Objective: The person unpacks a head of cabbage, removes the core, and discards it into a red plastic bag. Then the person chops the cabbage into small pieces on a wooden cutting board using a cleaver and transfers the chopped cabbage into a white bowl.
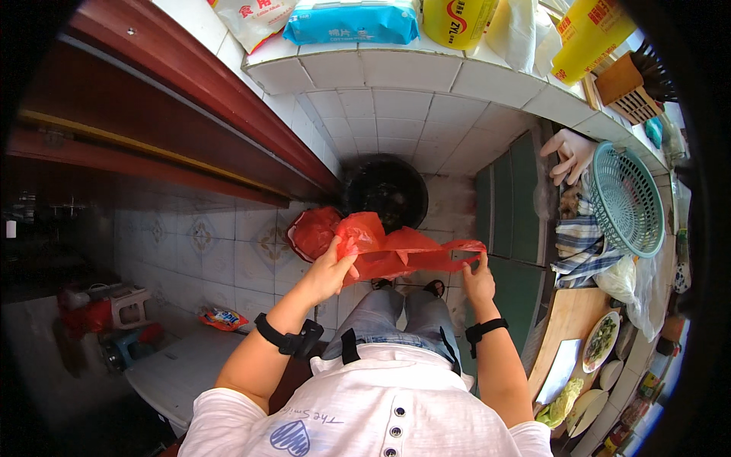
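A thin red plastic bag [400, 251] is stretched out sideways in front of my legs. My left hand [331, 267] grips its bunched left end. Its narrow right end, shaped like a loop, is pinched between the fingers of my right hand [478, 280]. On the floor just beyond the left hand stands a bin lined with red plastic [314, 231], partly covered by the held bag. Behind the bag sits a round black tub [385, 188] whose contents are too dark to make out.
To the right, a counter carries a teal plastic basket [628, 200], a pale rubber glove [568, 154], a wooden board [571, 311] and a plate of chopped greens [601, 343]. Green cabinet doors [510, 188] stand below. A tiled ledge [408, 68] runs ahead; a dark red door frame [188, 114] is at left.
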`<action>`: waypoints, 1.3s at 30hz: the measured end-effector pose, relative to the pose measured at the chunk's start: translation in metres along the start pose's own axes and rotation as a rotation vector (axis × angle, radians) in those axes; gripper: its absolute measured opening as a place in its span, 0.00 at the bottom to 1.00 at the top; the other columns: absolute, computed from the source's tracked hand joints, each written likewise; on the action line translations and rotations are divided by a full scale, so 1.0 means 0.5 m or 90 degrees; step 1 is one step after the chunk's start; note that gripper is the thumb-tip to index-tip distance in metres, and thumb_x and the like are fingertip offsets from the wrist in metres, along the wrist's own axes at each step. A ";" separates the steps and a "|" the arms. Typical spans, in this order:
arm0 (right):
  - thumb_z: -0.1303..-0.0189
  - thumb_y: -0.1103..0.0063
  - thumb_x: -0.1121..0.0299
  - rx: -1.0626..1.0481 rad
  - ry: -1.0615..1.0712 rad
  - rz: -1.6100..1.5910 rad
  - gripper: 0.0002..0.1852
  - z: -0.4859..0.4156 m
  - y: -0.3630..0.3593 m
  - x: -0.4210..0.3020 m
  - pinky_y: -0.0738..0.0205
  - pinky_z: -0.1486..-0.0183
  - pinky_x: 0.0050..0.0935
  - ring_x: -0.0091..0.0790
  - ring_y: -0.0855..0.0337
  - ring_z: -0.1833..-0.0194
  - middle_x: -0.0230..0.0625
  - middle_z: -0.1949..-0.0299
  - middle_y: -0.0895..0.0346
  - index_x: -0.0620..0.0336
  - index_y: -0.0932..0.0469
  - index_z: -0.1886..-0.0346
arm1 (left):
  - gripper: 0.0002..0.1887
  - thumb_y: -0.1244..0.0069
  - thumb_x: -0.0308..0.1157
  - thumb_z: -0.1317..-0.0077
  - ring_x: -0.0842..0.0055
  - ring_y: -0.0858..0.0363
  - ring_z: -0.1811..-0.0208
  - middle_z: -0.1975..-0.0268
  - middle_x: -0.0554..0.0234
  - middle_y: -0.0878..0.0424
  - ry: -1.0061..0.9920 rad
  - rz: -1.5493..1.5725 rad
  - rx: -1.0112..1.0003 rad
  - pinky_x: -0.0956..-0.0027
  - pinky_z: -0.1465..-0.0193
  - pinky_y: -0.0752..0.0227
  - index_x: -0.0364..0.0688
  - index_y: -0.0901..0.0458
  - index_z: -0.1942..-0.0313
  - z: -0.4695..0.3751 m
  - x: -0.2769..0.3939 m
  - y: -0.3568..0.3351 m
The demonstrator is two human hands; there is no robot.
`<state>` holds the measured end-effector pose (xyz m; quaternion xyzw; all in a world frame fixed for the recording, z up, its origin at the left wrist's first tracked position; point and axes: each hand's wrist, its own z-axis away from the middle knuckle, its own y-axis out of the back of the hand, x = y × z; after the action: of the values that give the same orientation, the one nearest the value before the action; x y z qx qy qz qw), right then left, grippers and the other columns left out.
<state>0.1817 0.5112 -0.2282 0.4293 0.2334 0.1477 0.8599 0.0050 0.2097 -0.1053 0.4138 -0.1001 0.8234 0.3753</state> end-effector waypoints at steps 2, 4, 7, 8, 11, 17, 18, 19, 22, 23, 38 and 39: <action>0.37 0.46 0.52 0.086 0.056 0.022 0.34 -0.012 -0.005 0.015 0.29 0.43 0.43 0.55 0.24 0.44 0.56 0.42 0.29 0.59 0.42 0.31 | 0.43 0.55 0.52 0.31 0.79 0.28 0.84 0.65 0.57 0.17 0.061 0.000 -0.020 0.76 0.81 0.32 0.27 0.55 0.32 -0.014 -0.002 0.000; 0.34 0.47 0.56 0.196 0.153 0.000 0.31 -0.037 -0.019 0.010 0.33 0.38 0.38 0.50 0.28 0.39 0.55 0.37 0.32 0.64 0.37 0.33 | 0.43 0.55 0.54 0.32 0.79 0.28 0.85 0.65 0.56 0.17 0.108 -0.021 -0.006 0.75 0.81 0.32 0.29 0.54 0.32 -0.044 -0.012 0.005; 0.31 0.49 0.60 -0.016 0.176 -0.467 0.27 -0.079 -0.019 -0.023 0.41 0.33 0.32 0.44 0.33 0.34 0.52 0.37 0.32 0.70 0.33 0.36 | 0.43 0.56 0.59 0.34 0.78 0.29 0.86 0.65 0.55 0.18 0.169 0.024 0.017 0.74 0.83 0.34 0.33 0.51 0.32 -0.110 -0.037 0.040; 0.29 0.52 0.59 -0.039 0.195 -0.454 0.26 -0.086 -0.019 -0.042 0.41 0.34 0.29 0.39 0.32 0.35 0.49 0.36 0.31 0.71 0.33 0.36 | 0.42 0.57 0.60 0.34 0.78 0.30 0.87 0.66 0.55 0.18 0.178 0.021 0.058 0.74 0.85 0.36 0.37 0.48 0.33 -0.134 -0.046 0.051; 0.31 0.49 0.53 -0.141 0.104 -0.565 0.30 -0.102 -0.014 -0.106 0.38 0.37 0.30 0.35 0.31 0.37 0.41 0.39 0.28 0.66 0.33 0.34 | 0.44 0.66 0.68 0.35 0.79 0.31 0.86 0.65 0.54 0.18 0.227 0.012 0.050 0.74 0.83 0.38 0.42 0.48 0.31 -0.211 -0.067 0.095; 0.32 0.48 0.52 -0.145 0.020 -0.711 0.31 -0.108 -0.028 -0.171 0.38 0.37 0.32 0.32 0.32 0.38 0.38 0.38 0.30 0.64 0.35 0.33 | 0.40 0.72 0.71 0.35 0.82 0.33 0.84 0.62 0.51 0.16 0.349 0.095 0.113 0.78 0.83 0.43 0.48 0.36 0.37 -0.288 -0.074 0.097; 0.32 0.48 0.52 -0.158 0.018 -0.707 0.31 -0.111 -0.031 -0.175 0.39 0.36 0.32 0.33 0.32 0.37 0.39 0.37 0.31 0.64 0.35 0.33 | 0.41 0.70 0.72 0.36 0.82 0.32 0.84 0.62 0.51 0.16 0.345 0.089 0.125 0.79 0.83 0.42 0.47 0.35 0.38 -0.293 -0.071 0.094; 0.32 0.48 0.53 -0.162 0.031 -0.706 0.31 -0.115 -0.035 -0.180 0.40 0.35 0.32 0.33 0.33 0.36 0.39 0.36 0.32 0.64 0.36 0.32 | 0.42 0.70 0.72 0.37 0.82 0.32 0.84 0.61 0.51 0.16 0.344 0.084 0.115 0.79 0.82 0.42 0.47 0.36 0.37 -0.300 -0.067 0.095; 0.32 0.47 0.55 -0.170 0.031 -0.693 0.32 -0.127 -0.045 -0.195 0.42 0.33 0.31 0.33 0.34 0.35 0.38 0.34 0.34 0.63 0.39 0.31 | 0.44 0.66 0.73 0.38 0.81 0.31 0.83 0.61 0.51 0.17 0.325 0.082 0.099 0.77 0.81 0.39 0.45 0.37 0.36 -0.327 -0.065 0.101; 0.32 0.47 0.55 -0.172 0.043 -0.703 0.32 -0.132 -0.049 -0.199 0.42 0.34 0.31 0.32 0.34 0.35 0.38 0.34 0.34 0.63 0.39 0.30 | 0.45 0.63 0.73 0.40 0.81 0.30 0.82 0.60 0.51 0.17 0.309 0.090 0.101 0.76 0.80 0.38 0.44 0.37 0.36 -0.340 -0.069 0.104; 0.35 0.46 0.58 -0.318 -0.207 -0.470 0.27 -0.049 -0.224 0.014 0.32 0.40 0.33 0.43 0.24 0.41 0.47 0.42 0.24 0.65 0.30 0.38 | 0.20 0.47 0.35 0.32 0.80 0.23 0.60 0.60 0.66 0.22 -0.138 -0.035 0.173 0.74 0.53 0.29 0.41 0.29 0.42 -0.375 -0.177 0.089; 0.35 0.46 0.58 -0.292 -0.193 -0.455 0.26 -0.031 -0.231 0.033 0.31 0.41 0.33 0.43 0.23 0.42 0.47 0.43 0.23 0.65 0.30 0.39 | 0.18 0.47 0.35 0.32 0.82 0.24 0.63 0.62 0.67 0.22 -0.081 -0.044 0.146 0.75 0.57 0.28 0.41 0.27 0.44 -0.364 -0.190 0.081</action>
<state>0.1936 0.4613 -0.3341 0.1371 0.1996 -0.1748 0.9544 -0.0980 0.2173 -0.2872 0.5085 -0.0144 0.7882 0.3464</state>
